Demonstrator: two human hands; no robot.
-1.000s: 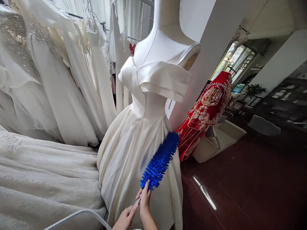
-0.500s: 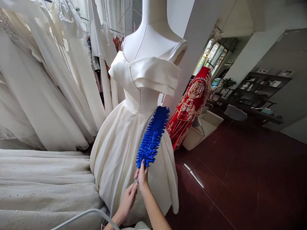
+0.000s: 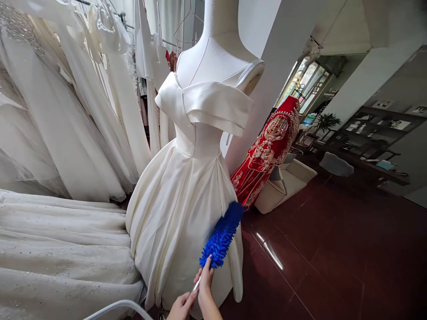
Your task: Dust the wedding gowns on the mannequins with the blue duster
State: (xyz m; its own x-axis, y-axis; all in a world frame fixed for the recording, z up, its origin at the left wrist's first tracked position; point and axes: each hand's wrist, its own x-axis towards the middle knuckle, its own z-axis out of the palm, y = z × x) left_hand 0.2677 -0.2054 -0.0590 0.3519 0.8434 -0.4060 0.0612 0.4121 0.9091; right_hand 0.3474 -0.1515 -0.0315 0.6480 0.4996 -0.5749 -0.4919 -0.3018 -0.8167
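Head view: blue duster (image 3: 222, 234) laid against ivory gown (image 3: 182, 209), lower centre.
Hands: right hand (image 3: 205, 284) and left hand (image 3: 180, 307) both closed around duster's handle.

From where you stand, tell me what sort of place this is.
Most likely a bridal shop or dress showroom. A white gown is displayed on a mannequin, more white dresses hang on a rail to the left, and a red embroidered gown stands behind.

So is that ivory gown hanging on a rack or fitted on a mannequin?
Fitted on a mannequin: the ivory gown wraps the white mannequin, bodice at the bust, skirt spread full to the floor. Rack dresses hang behind.
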